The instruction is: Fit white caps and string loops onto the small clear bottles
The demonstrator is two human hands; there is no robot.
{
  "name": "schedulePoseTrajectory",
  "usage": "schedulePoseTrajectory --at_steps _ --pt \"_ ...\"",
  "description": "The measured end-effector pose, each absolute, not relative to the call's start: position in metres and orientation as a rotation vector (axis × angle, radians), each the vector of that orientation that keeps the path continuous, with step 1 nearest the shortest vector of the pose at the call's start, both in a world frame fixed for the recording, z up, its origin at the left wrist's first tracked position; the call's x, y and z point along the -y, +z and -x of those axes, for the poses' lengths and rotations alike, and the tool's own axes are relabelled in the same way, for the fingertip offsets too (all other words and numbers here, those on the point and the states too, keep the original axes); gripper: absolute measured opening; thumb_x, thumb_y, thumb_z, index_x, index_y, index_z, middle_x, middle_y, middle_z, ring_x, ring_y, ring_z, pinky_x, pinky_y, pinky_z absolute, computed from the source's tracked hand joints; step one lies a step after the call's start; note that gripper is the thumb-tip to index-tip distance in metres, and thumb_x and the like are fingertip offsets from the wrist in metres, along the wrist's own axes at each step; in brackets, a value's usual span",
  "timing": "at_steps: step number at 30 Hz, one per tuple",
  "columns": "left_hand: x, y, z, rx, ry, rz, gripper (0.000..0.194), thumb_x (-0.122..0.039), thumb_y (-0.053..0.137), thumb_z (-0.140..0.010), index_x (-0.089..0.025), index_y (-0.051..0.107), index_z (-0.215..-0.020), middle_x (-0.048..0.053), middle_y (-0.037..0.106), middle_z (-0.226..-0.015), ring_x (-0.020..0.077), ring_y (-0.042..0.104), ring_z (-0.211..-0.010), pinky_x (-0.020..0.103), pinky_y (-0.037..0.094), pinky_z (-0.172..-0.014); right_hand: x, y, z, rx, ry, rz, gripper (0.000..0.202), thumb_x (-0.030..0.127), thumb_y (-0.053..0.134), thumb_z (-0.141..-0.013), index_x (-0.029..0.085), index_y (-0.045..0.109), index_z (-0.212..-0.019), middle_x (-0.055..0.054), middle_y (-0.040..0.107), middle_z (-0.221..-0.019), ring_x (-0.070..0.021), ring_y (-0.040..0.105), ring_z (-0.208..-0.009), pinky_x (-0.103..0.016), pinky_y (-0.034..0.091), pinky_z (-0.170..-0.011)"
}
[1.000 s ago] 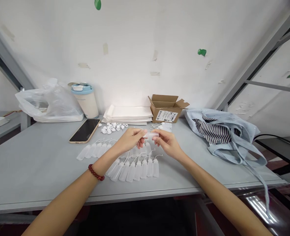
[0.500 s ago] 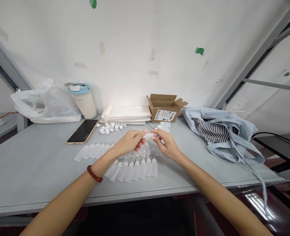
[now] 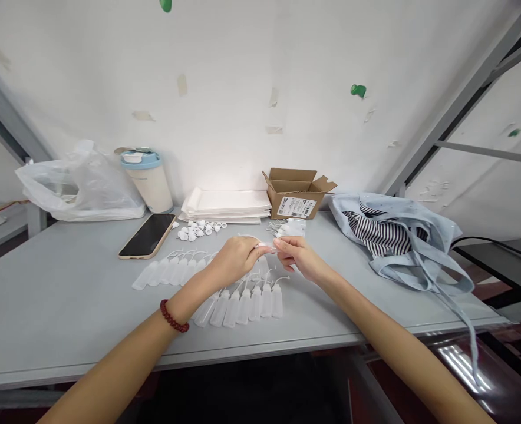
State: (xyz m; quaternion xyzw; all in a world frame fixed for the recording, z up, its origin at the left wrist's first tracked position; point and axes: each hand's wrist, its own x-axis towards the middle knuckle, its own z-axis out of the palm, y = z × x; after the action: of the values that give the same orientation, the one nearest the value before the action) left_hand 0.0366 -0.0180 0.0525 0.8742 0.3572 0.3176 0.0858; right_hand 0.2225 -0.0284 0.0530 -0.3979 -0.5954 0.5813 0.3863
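Over the middle of the table, my left hand [image 3: 236, 257] and my right hand [image 3: 302, 257] meet at a small translucent plastic squeeze bottle [image 3: 267, 244]. Fingers of both hands are closed on it, covering most of its body. Above my left fingers shows a thin whitish strip, perhaps its tube. Beneath the hands lie two rows of similar bottles with thin bent tubes: a front row [image 3: 244, 309] and a back row, whose left part [image 3: 165, 271] shows beyond my left wrist. My left hand hides some of them. Loose white caps [image 3: 198, 229] are piled behind.
A phone [image 3: 148, 237] lies left of the caps. Along the wall stand a plastic bag [image 3: 81, 188], a blue-lidded cup [image 3: 148, 182], stacked white envelopes [image 3: 227, 205] and an open cardboard box [image 3: 298, 197]. Small white pieces [image 3: 289, 227] lie before the box; a blue fabric bag [image 3: 393, 235] sits right.
Both hands have dropped slightly. My left hand has rolled over, its back now more upward, and the bottle between the hands is more covered by fingers.
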Motion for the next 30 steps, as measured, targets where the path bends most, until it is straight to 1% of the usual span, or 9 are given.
schedulePoseTrajectory --at_steps 4,9,14,17,19,21,23,26,30 --pt "0.016 0.044 -0.036 -1.043 1.050 -2.780 0.047 -0.043 0.031 -0.097 -0.016 0.051 -0.064 0.002 0.052 -0.058 0.0135 0.046 -0.052 0.026 0.031 -0.052 0.028 0.054 -0.225 1.452 1.585 1.009 0.045 0.051 0.064 -0.076 0.019 0.039 -0.058 0.010 0.018 -0.051 -0.0044 0.017 -0.042 -0.020 0.020 -0.038" --pt "0.018 0.042 -0.037 -0.986 1.079 -2.838 0.043 -0.040 0.031 -0.098 -0.015 0.053 -0.070 0.005 0.058 -0.070 0.0139 0.050 -0.056 0.026 0.032 -0.052 0.026 0.052 -0.226 1.353 1.691 1.014 0.041 0.049 0.065 -0.076 0.019 0.043 -0.059 0.011 0.014 -0.050 -0.0040 0.013 -0.041 -0.018 0.018 -0.035" --pt "0.021 0.053 -0.037 -1.108 0.993 -2.553 0.039 -0.040 0.040 -0.094 -0.017 0.049 -0.064 -0.001 0.051 -0.058 0.0115 0.043 -0.051 0.025 0.031 -0.052 0.026 0.050 -0.223 1.348 1.653 1.030 0.039 0.052 0.062 -0.077 0.016 0.053 -0.064 0.011 0.018 -0.049 -0.0049 0.021 -0.040 -0.020 0.026 -0.037" --pt "0.023 0.058 -0.037 -1.131 0.923 -2.328 0.043 -0.043 0.041 -0.092 -0.018 0.047 -0.058 -0.002 0.050 -0.053 0.0112 0.045 -0.051 0.024 0.034 -0.053 0.027 0.051 -0.221 1.462 1.481 1.014 0.043 0.054 0.060 -0.078 0.018 0.047 -0.059 0.008 0.027 -0.049 -0.0066 0.032 -0.041 -0.022 0.033 -0.043" --pt "0.023 0.061 -0.037 -1.119 0.898 -2.220 0.046 -0.046 0.040 -0.091 -0.017 0.048 -0.056 -0.002 0.053 -0.054 0.0115 0.049 -0.052 0.024 0.036 -0.054 0.029 0.052 -0.220 1.605 1.254 1.030 0.045 0.053 0.056 -0.081 0.018 0.043 -0.055 0.006 0.036 -0.049 -0.0081 0.039 -0.045 -0.024 0.036 -0.047" --pt "0.023 0.062 -0.036 -1.100 0.883 -2.109 0.048 -0.048 0.041 -0.090 -0.017 0.048 -0.054 -0.001 0.054 -0.054 0.0123 0.053 -0.054 0.024 0.039 -0.055 0.031 0.051 -0.220 1.741 1.006 1.053 0.043 0.051 0.052 -0.085 0.018 0.048 -0.059 0.004 0.044 -0.052 -0.0093 0.042 -0.048 -0.025 0.037 -0.051" --pt "0.022 0.062 -0.036 -1.075 0.869 -1.971 0.049 -0.051 0.042 -0.088 -0.017 0.049 -0.054 -0.001 0.054 -0.054 0.0124 0.055 -0.054 0.023 0.040 -0.053 0.032 0.049 -0.219 1.847 0.793 1.044 0.036 0.048 0.050 -0.087 0.016 0.057 -0.070 0.002 0.050 -0.057 -0.0106 0.045 -0.053 -0.024 0.038 -0.053" --pt "0.020 0.061 -0.035 -1.050 0.816 -1.775 0.049 -0.056 0.045 -0.085 -0.016 0.052 -0.056 -0.002 0.053 -0.054 0.0106 0.052 -0.047 0.022 0.040 -0.048 0.033 0.044 -0.217 1.972 0.550 0.985 0.031 0.043 0.048 -0.089 0.015 0.062 -0.084 -0.001 0.054 -0.064 -0.0121 0.047 -0.058 -0.024 0.037 -0.053" --pt "0.018 0.059 -0.035 -1.038 0.777 -1.708 0.047 -0.055 0.050 -0.082 -0.015 0.054 -0.057 -0.001 0.053 -0.053 0.0093 0.050 -0.043 0.022 0.039 -0.046 0.033 0.041 -0.217 2.049 0.432 0.977 0.035 0.038 0.040 -0.094 0.014 0.064 -0.086 -0.002 0.056 -0.065 -0.0121 0.045 -0.058 -0.025 0.036 -0.056"
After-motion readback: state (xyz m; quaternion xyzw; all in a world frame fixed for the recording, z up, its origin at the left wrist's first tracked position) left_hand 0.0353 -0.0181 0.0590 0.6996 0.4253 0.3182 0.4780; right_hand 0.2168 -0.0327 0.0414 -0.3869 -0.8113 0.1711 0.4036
